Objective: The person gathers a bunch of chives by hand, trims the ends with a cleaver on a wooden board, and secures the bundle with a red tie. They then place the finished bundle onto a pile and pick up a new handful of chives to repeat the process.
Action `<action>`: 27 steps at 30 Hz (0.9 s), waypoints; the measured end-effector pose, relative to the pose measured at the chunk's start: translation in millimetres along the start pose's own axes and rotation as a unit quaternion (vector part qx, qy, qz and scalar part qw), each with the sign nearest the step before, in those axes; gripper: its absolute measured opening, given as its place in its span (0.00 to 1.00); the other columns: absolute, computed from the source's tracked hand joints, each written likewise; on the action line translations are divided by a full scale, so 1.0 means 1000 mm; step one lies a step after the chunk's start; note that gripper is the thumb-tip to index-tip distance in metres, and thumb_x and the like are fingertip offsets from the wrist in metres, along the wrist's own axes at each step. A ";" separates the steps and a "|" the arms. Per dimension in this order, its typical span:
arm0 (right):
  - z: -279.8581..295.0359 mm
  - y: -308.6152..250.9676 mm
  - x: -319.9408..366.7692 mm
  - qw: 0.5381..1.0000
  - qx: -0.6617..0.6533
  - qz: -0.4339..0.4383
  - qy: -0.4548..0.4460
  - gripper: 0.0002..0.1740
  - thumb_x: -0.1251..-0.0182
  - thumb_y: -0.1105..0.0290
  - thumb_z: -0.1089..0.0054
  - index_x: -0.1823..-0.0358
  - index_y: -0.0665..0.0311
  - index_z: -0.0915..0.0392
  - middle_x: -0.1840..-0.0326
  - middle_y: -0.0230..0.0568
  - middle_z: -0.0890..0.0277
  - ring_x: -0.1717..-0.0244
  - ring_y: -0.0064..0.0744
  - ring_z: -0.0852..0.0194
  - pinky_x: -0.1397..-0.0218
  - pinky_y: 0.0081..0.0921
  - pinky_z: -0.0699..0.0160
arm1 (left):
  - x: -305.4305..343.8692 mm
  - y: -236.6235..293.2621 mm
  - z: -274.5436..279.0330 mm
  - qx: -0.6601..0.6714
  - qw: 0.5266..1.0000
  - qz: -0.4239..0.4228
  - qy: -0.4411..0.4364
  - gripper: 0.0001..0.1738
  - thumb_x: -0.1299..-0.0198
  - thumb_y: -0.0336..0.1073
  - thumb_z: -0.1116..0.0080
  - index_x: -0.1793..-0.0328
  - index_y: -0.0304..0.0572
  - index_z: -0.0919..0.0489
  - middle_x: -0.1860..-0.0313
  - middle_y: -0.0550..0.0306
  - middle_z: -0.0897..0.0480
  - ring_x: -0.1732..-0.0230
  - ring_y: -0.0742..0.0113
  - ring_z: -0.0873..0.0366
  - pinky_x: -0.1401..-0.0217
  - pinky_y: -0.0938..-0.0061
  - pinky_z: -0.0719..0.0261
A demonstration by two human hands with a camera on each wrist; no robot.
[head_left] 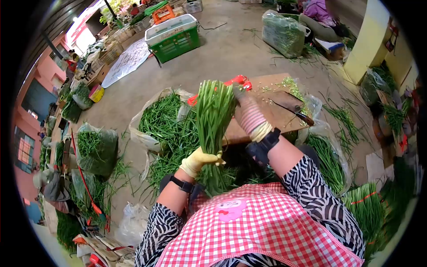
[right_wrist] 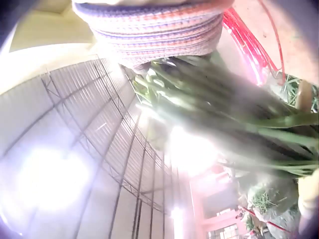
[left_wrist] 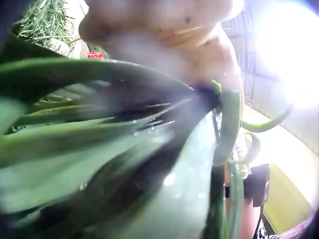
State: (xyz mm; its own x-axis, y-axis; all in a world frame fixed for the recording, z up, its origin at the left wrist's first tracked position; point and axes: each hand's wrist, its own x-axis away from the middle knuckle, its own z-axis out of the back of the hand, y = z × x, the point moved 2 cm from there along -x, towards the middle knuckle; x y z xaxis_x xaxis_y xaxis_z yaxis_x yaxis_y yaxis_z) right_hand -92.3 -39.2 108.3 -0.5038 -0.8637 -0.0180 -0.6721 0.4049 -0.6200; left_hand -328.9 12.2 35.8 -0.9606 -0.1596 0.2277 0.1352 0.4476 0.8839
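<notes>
**Checked apron (head_left: 267,231) below, bunch of green stalks (head_left: 214,111) standing upright above it**

Red-and-white checks of the apron are filling the bottom of the head view, with zebra-striped sleeves running out on both sides. Just beyond it, the left hand (head_left: 199,161), in a yellow glove, is gripping the bunch of green stalks low down, its fingers curling round the stems. The bunch is standing nearly upright in front of the person, over an open bag (head_left: 153,138) heaped with more greens.

The right hand (head_left: 248,115), in a pink striped glove, is lying against the upper right side of the bunch, near the cut tips. Whether its fingers are closing round the stalks or only touching them, I cannot tell. Red bands (head_left: 240,80) are showing just beyond its fingertips, and in the right wrist view they are looping close beside the glove.

Behind the right hand a low wooden tabletop (head_left: 271,95) is carrying a knife (head_left: 296,112) and some green scraps. Farther back, a green crate (head_left: 174,42) is sitting on the concrete floor (head_left: 231,55), well apart from the person.

The left wrist view is showing only blurred wet stalks pressing against the glove.
</notes>
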 end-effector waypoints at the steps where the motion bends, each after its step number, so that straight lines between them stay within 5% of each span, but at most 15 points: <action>1: 0.008 -0.008 -0.008 0.998 0.038 0.024 0.045 0.22 0.20 0.57 0.38 0.33 0.62 0.22 0.46 0.34 0.16 0.48 0.27 0.19 0.38 0.25 0.19 | -0.001 -0.001 0.002 -0.003 1.000 -0.007 -0.007 0.36 0.45 0.40 0.23 0.32 0.37 0.26 0.56 0.59 0.20 0.65 0.64 0.18 0.41 0.54 0.14; 4: 0.040 -0.023 -0.022 0.999 0.018 0.045 0.004 0.18 0.19 0.63 0.41 0.36 0.65 0.22 0.56 0.33 0.17 0.58 0.28 0.20 0.46 0.28 0.17 | 0.003 -0.008 0.012 -0.007 1.000 -0.018 0.003 0.32 0.45 0.43 0.23 0.38 0.37 0.23 0.61 0.59 0.19 0.66 0.65 0.19 0.46 0.59 0.15; 6: 0.040 -0.053 -0.010 0.994 -0.099 -0.010 0.040 0.14 0.18 0.67 0.44 0.37 0.64 0.24 0.72 0.26 0.33 0.77 0.23 0.40 0.70 0.24 0.36 | 0.003 -0.016 0.020 0.020 0.999 -0.044 -0.019 0.26 0.44 0.39 0.26 0.42 0.34 0.19 0.65 0.55 0.17 0.67 0.64 0.20 0.52 0.63 0.18; 8: 0.059 -0.092 -0.007 0.988 -0.095 -0.036 -0.115 0.11 0.19 0.63 0.43 0.47 0.62 0.23 0.78 0.25 0.41 0.83 0.22 0.50 0.75 0.27 0.42 | 0.011 -0.010 0.017 0.035 0.999 -0.038 0.000 0.26 0.44 0.41 0.27 0.43 0.33 0.19 0.70 0.54 0.17 0.67 0.63 0.20 0.52 0.63 0.20; 12: 0.047 -0.157 0.040 0.993 0.066 0.093 -0.013 0.16 0.19 0.60 0.43 0.45 0.67 0.22 0.77 0.23 0.42 0.79 0.18 0.50 0.75 0.22 0.48 | 0.017 -0.012 0.026 0.071 0.996 -0.049 0.020 0.27 0.46 0.41 0.25 0.42 0.33 0.18 0.64 0.53 0.15 0.67 0.62 0.20 0.54 0.63 0.21; 13: 0.031 -0.158 0.063 0.991 0.111 0.063 -0.045 0.14 0.21 0.64 0.42 0.46 0.66 0.17 0.74 0.25 0.35 0.74 0.17 0.38 0.69 0.20 0.36 | 0.018 -0.011 0.026 0.073 0.996 -0.050 0.025 0.28 0.46 0.39 0.24 0.42 0.32 0.18 0.60 0.54 0.15 0.68 0.63 0.20 0.53 0.62 0.20; 16: 0.001 -0.138 0.096 0.757 0.628 -0.119 -0.134 0.12 0.22 0.65 0.41 0.48 0.63 0.14 0.69 0.26 0.27 0.68 0.18 0.29 0.60 0.19 0.25 | 0.016 -0.006 0.026 0.057 0.997 -0.052 0.018 0.28 0.47 0.38 0.23 0.43 0.32 0.17 0.56 0.54 0.14 0.69 0.63 0.20 0.53 0.60 0.19; 18: -0.012 -0.145 0.115 0.788 0.573 -0.143 -0.172 0.13 0.22 0.63 0.40 0.45 0.59 0.14 0.65 0.26 0.22 0.63 0.19 0.24 0.53 0.20 0.21 | 0.014 -0.002 0.025 0.042 0.998 -0.050 0.023 0.28 0.48 0.38 0.23 0.43 0.31 0.17 0.57 0.54 0.14 0.69 0.62 0.20 0.54 0.59 0.19; 19: -0.016 -0.155 0.117 0.807 0.571 0.002 -0.149 0.13 0.24 0.63 0.38 0.45 0.60 0.15 0.66 0.24 0.23 0.65 0.18 0.27 0.56 0.22 0.23 | 0.016 -0.002 0.026 0.036 0.998 -0.047 0.035 0.28 0.48 0.39 0.22 0.44 0.31 0.17 0.57 0.54 0.14 0.69 0.62 0.20 0.54 0.59 0.18; 20: -0.015 -0.175 0.124 0.828 0.559 0.000 0.041 0.13 0.23 0.63 0.38 0.45 0.60 0.15 0.67 0.24 0.25 0.66 0.18 0.29 0.61 0.22 0.26 | 0.018 -0.002 0.028 0.030 0.997 -0.045 0.048 0.28 0.48 0.39 0.22 0.44 0.31 0.17 0.58 0.54 0.14 0.69 0.62 0.20 0.55 0.59 0.18; 21: 0.010 -0.191 0.122 0.910 0.404 0.049 0.082 0.15 0.21 0.59 0.39 0.45 0.61 0.14 0.69 0.23 0.28 0.69 0.16 0.32 0.67 0.18 0.32 | 0.018 -0.004 0.035 0.010 0.999 -0.039 0.028 0.29 0.50 0.40 0.21 0.45 0.30 0.17 0.61 0.53 0.14 0.69 0.62 0.19 0.56 0.60 0.18; 23: 0.043 -0.233 0.117 0.889 0.380 0.201 0.157 0.21 0.20 0.57 0.40 0.38 0.66 0.21 0.77 0.19 0.42 0.78 0.12 0.48 0.75 0.17 0.55 | 0.023 0.003 0.029 0.001 0.998 -0.043 0.049 0.29 0.50 0.40 0.21 0.45 0.30 0.17 0.62 0.53 0.15 0.69 0.61 0.18 0.57 0.61 0.18; 24: 0.033 -0.242 0.121 0.904 0.275 0.273 0.178 0.21 0.19 0.59 0.40 0.38 0.69 0.21 0.74 0.19 0.37 0.76 0.11 0.44 0.74 0.15 0.53 | 0.023 0.005 0.027 -0.004 0.997 -0.045 0.057 0.29 0.51 0.40 0.21 0.45 0.30 0.17 0.63 0.53 0.15 0.69 0.61 0.18 0.58 0.62 0.18; 26: 0.046 -0.254 0.128 0.894 0.302 0.281 0.175 0.20 0.22 0.63 0.39 0.39 0.70 0.20 0.70 0.22 0.32 0.75 0.12 0.40 0.73 0.13 0.46 | 0.022 0.005 0.032 -0.013 0.998 -0.039 0.054 0.30 0.51 0.40 0.21 0.44 0.30 0.18 0.61 0.52 0.14 0.68 0.61 0.18 0.59 0.64 0.18; 27: 0.027 -0.248 0.133 0.882 0.428 0.140 0.140 0.21 0.26 0.64 0.36 0.38 0.69 0.19 0.66 0.26 0.26 0.71 0.15 0.33 0.68 0.15 0.36 | 0.022 0.005 0.031 -0.010 0.997 -0.043 0.057 0.31 0.50 0.40 0.22 0.42 0.31 0.18 0.60 0.51 0.14 0.68 0.60 0.18 0.59 0.64 0.18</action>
State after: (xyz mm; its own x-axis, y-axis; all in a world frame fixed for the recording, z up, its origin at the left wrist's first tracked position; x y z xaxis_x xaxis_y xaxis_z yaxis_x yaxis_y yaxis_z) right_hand 21.7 -262.3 238.6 -0.7798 -0.6091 -0.1449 0.0961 0.1123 -0.9890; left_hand -357.1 37.9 32.2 -0.9351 -0.2962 0.1945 0.0592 0.4107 0.9098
